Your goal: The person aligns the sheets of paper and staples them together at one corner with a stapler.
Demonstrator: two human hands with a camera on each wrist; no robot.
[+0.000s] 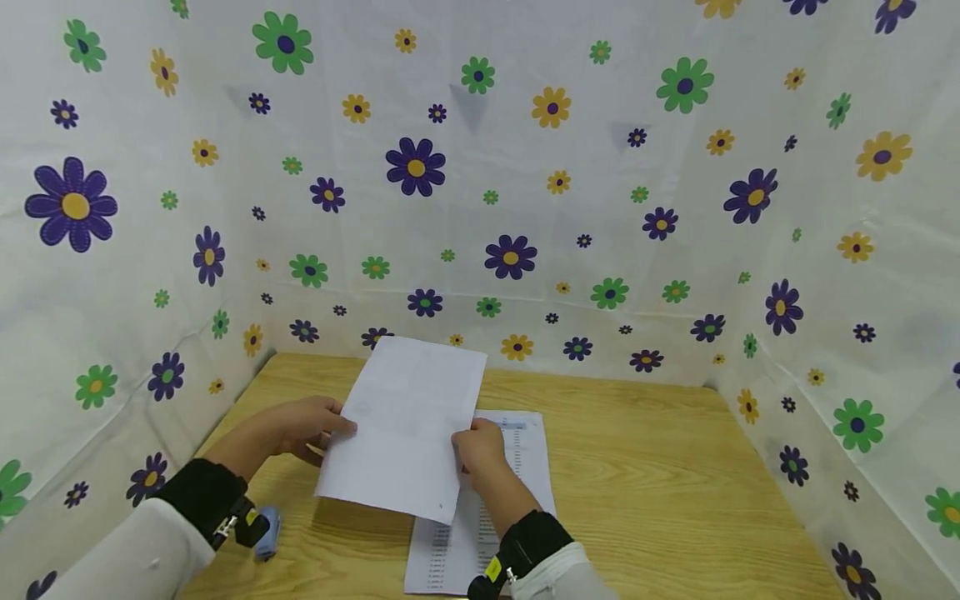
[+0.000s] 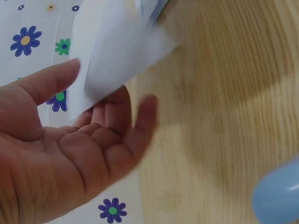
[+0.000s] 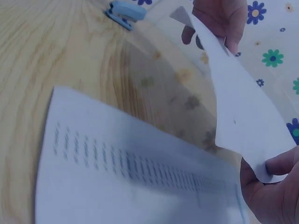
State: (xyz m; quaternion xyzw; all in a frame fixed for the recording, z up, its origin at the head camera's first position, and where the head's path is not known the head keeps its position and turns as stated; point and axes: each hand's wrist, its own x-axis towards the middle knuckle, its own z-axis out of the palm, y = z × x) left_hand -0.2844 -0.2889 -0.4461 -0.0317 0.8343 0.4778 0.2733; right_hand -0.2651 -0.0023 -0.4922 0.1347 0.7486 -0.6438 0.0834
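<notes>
One white, mostly blank paper (image 1: 408, 425) is raised over the counter (image 1: 637, 475), tilted, with a tiny dark mark near its lower right corner. I cannot tell whether it is a single sheet or several together. The left hand (image 1: 303, 427) holds its left edge, thumb in front and loosely curved fingers behind. The right hand (image 1: 482, 450) pinches the right edge between thumb and curled fingers; in the right wrist view the paper bends there.

Below it, partly covered in the head view by the paper and right forearm, a printed sheet (image 1: 457, 550) lies flat on the wood-grain counter; columns of small text are too fine to read. A light blue stapler (image 1: 268, 533) rests to the left, apart from that sheet. Both wrists wear black bands above white sleeves. Flower-patterned sheeting (image 1: 480, 150) surrounds the counter's back and sides.
</notes>
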